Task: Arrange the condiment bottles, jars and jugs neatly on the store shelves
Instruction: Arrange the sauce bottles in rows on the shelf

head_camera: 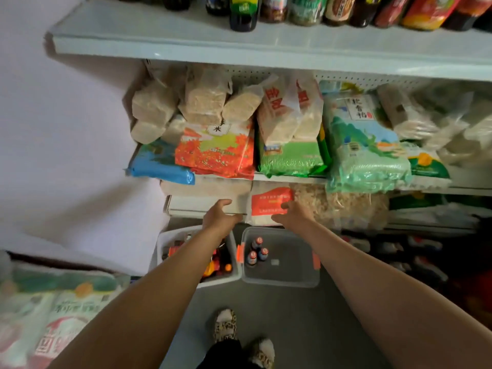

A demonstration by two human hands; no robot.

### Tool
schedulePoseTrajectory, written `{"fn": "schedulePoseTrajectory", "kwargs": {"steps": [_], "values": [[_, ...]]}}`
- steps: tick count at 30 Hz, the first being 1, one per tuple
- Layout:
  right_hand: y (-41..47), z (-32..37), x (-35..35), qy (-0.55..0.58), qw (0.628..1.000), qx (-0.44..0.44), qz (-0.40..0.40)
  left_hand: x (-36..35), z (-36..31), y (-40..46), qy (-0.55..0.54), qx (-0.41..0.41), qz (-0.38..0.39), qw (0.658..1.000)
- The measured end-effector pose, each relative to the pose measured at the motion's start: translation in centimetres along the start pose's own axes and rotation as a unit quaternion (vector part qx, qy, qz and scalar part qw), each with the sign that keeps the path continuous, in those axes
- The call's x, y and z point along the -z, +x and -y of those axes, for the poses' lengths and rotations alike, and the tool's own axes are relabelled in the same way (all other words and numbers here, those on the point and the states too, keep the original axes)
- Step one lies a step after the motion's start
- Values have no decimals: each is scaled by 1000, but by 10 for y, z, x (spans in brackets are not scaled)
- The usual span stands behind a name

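Reaching forward and down, both hands are stretched out over two bins on the floor: the left hand [219, 213] is held with fingers spread and loosely bent, gripping nothing, and the right hand [291, 213] is likewise relaxed and empty, its fingers seen in front of a red-and-white bag [269, 201] on the low shelf. Three small dark bottles [257, 253] with red caps are stood upright together in the clear bin [282, 278], near its left wall. More bottles, partly hidden by the left forearm, are packed in the white bin [165, 243] just beside it. Dark condiment bottles and jars [306, 10] are lined along the top shelf [186, 41]. Rice bags [367, 139] are heaped on the middle shelf.
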State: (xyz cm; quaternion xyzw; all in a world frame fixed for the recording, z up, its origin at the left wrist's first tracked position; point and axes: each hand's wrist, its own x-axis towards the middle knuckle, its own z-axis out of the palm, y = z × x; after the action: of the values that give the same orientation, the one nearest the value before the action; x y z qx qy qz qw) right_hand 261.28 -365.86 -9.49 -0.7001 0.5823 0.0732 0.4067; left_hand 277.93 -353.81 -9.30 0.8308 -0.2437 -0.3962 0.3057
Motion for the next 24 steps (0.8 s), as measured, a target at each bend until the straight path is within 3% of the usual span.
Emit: {"fn": "schedulePoseTrajectory", "kwargs": {"steps": [9,18,24], "values": [[81,-72,-70,28,996,-77,35,-88,72,90,38,39,79,995],[189,-188,-185,47,982,-176,58,-196,200,188,68,88,116,987],[258,-232,-264,-57,981,-154,102,-255,286,248,71,65,135,986]]}}
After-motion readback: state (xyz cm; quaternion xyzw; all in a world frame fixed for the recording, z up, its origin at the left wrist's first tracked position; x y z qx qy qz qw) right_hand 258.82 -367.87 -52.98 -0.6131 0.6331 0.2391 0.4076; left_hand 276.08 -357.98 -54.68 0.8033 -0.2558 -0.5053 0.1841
